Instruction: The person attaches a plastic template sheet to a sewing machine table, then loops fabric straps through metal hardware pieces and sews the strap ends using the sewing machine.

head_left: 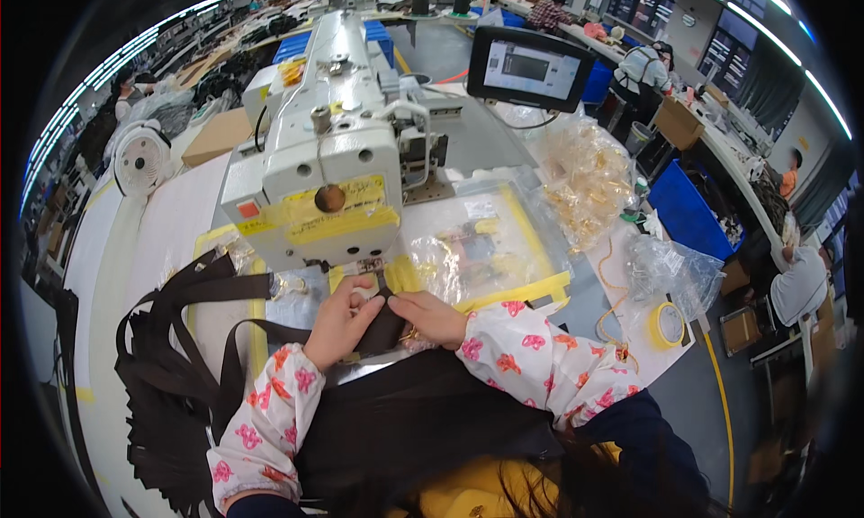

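My left hand (342,322) and my right hand (428,316) meet in front of the sewing machine (324,167). Between them, both sets of fingers pinch a dark fabric strap (382,327), thumbs close together on its upper end. Part of the strap is hidden behind my fingers. Dark fabric (423,410) lies across my lap below the hands. Left of my left forearm hangs a thick bundle of dark straps (166,392), and one of them runs across toward my left hand. A clear plastic template with yellow tape (513,290) lies flat beyond my right hand.
A control screen (529,69) stands behind the template. To the right are a plastic bag of gold-coloured hardware (585,176), a crumpled clear bag (670,270), a yellow tape roll (666,325) and a blue bin (688,212). A white fan (141,158) stands at left. Other people work farther off.
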Tool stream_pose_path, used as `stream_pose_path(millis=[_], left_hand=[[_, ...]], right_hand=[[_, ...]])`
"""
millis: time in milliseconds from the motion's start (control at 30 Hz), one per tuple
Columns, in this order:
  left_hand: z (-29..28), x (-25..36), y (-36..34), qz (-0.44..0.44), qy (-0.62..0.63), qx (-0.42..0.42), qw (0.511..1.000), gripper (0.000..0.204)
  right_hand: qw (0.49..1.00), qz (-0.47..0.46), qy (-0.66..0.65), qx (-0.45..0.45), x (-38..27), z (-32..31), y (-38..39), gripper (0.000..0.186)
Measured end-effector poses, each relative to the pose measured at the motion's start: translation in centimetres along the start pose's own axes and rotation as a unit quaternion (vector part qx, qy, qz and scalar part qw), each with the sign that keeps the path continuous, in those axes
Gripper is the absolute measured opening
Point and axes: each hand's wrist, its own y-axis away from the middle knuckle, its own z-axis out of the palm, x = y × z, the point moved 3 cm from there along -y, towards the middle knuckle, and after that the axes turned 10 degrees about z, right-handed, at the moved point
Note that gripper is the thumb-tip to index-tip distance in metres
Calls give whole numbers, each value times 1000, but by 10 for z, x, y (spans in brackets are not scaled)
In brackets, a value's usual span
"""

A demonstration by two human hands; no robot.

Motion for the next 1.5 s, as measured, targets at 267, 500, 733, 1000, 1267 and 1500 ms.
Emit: stream_pose_path(millis=[267,500,733,1000,1267,1500], left_hand=[[-1,20,-14,168,-218,-53,960,14],[24,28,5,274,-481,-97,827,29],[3,1,-7,25,-100,-86,991,21],[4,-3,-10,-3,27,-85,996,24],[7,3,-10,122,-116,-60,984,20],[-1,-5,-12,-43,146,-152,977,24]], right_hand=[[995,-6,-46,89,-1,-13,-9,28],[984,-3,-62,165,-2,-4,-4,33],[936,-158,225,218,-11,-4,5,29],[928,-182,230,228,-13,-9,3,29],[935,-184,203,225,-12,-9,2,27],[965,-165,158,127,-15,-14,4,26]])
